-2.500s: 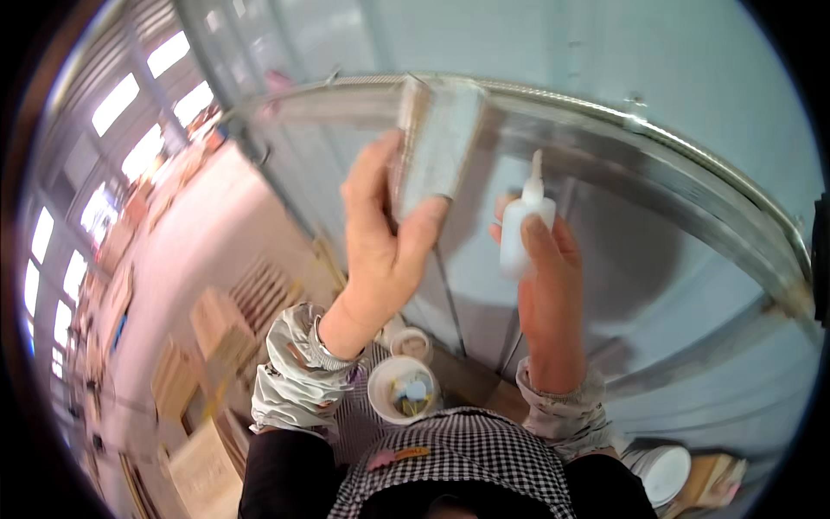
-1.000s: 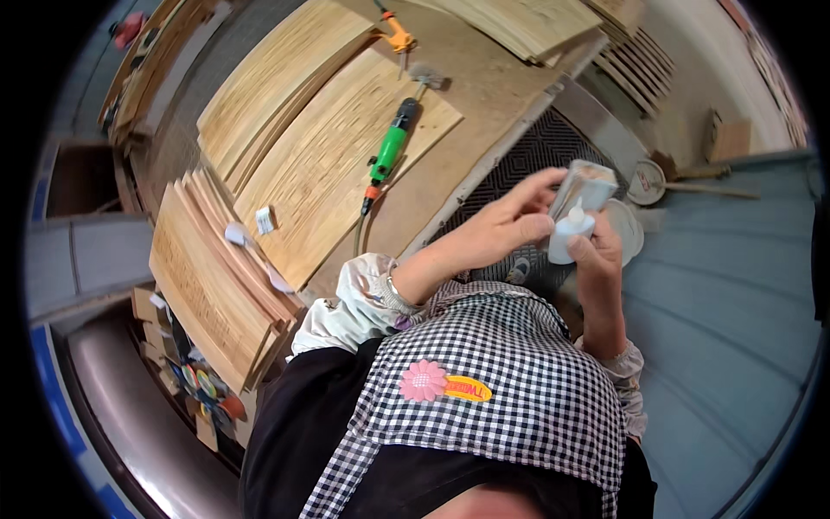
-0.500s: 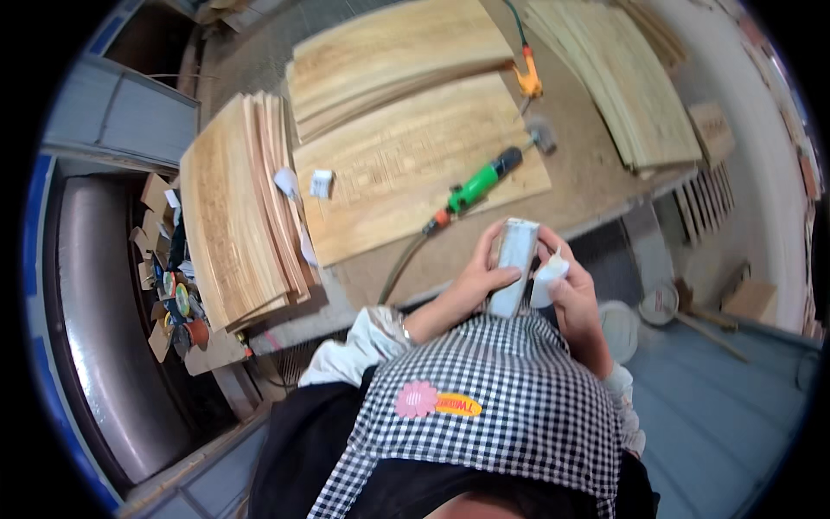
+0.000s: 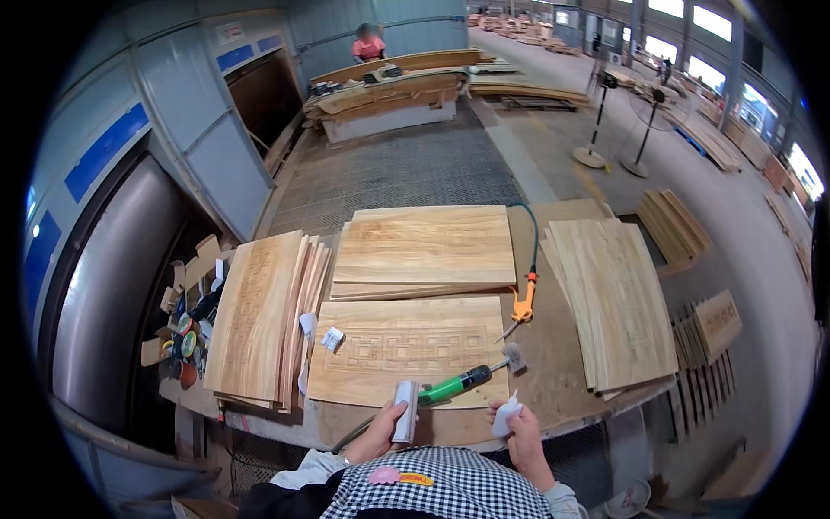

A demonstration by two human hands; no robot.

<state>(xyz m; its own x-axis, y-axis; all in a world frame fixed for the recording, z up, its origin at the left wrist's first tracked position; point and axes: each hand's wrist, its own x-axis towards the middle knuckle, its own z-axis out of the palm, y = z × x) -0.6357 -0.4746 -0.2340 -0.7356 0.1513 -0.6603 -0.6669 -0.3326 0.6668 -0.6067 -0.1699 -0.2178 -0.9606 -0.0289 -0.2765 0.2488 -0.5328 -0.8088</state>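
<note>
My left hand is closed around a long rectangular block with a whitish face. My right hand grips a small white squeeze bottle, its narrow nozzle pointing up. Both hands are at the table's near edge, apart from each other. Beyond them lies a carved wooden panel with a square-pattern relief. Across its near right corner rests a green and black hand-held power tool with a round brush head; the block in my left hand partly covers its rear end. A small white packet sits on the panel's left side.
Panel stacks stand at the left, behind and at the right. An orange air blow gun on a green hose lies between. Open cartons crowd the far left. A person stands at another bench; fans are beyond.
The view has lifted, bringing in the workshop beyond the table. My hands have separated: the block moved left in my left hand, and the bottle stays in my right.
</note>
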